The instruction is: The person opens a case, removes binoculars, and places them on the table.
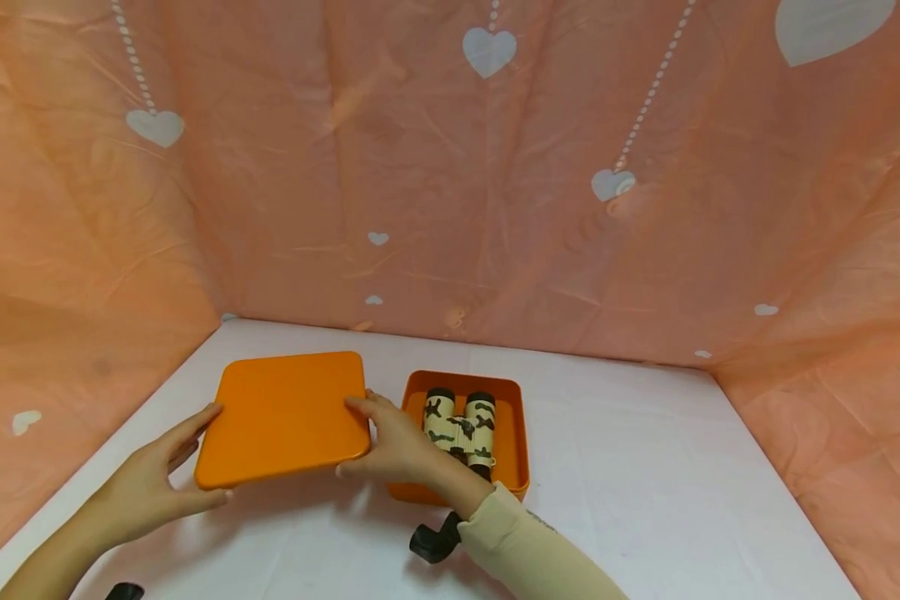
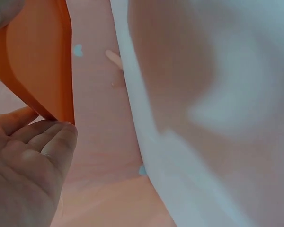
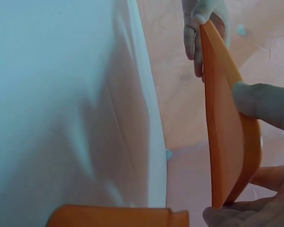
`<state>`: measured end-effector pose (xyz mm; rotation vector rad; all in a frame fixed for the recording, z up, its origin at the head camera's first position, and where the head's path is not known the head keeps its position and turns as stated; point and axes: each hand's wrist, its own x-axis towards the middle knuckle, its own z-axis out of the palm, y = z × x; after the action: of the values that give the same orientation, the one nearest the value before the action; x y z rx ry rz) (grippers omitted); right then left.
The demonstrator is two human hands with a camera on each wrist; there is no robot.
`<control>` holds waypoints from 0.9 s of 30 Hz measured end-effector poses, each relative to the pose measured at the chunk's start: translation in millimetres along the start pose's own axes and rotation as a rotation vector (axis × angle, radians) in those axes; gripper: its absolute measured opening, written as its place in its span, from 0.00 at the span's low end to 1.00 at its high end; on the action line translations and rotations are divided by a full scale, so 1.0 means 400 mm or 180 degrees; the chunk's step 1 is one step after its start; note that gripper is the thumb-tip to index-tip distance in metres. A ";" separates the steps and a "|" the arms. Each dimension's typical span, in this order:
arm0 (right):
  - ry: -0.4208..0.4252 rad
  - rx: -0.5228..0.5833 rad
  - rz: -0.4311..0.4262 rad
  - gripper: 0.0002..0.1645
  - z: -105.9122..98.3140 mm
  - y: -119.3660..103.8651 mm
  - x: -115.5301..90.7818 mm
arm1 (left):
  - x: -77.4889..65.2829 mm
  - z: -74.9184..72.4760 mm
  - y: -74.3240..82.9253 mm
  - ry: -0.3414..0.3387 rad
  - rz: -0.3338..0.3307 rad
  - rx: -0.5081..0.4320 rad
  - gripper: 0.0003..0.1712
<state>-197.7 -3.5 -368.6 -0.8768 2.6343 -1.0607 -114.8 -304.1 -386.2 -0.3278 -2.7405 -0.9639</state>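
An orange lid (image 1: 285, 421) with a shallow rim is held off the white table, slightly tilted. My left hand (image 1: 138, 492) grips its left edge, and my right hand (image 1: 393, 442) pinches its right edge with the thumb on top. The lid's underside (image 3: 227, 137) shows in the right wrist view, with nothing in it. Just right of my right hand, an orange box (image 1: 523, 442) stands uncovered on the table. Inside lies a pair of camouflage-patterned binoculars (image 1: 441, 429), with the lower part hidden by my right forearm.
The white table (image 1: 630, 467) extends right of the box. Orange-pink cloth (image 1: 420, 183) with white hearts hangs round the back and sides. A black curved piece (image 1: 435, 543) sits by my right wrist, and another black piece (image 1: 125, 591) shows at the bottom left.
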 end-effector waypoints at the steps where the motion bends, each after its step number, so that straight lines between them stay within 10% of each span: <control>1: -0.0015 -0.0027 -0.0002 0.52 0.003 -0.001 0.001 | -0.002 0.001 -0.004 0.0006 -0.0002 0.0000 0.61; 27: -0.0514 -0.0556 -0.0217 0.50 0.051 -0.019 0.042 | -0.051 0.016 -0.094 -0.0307 -0.0114 0.0059 0.58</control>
<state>-200.5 -29.3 -377.2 -1.0468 2.6063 -0.7465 -106.7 -331.4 -418.9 -0.3317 -2.8498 -0.9547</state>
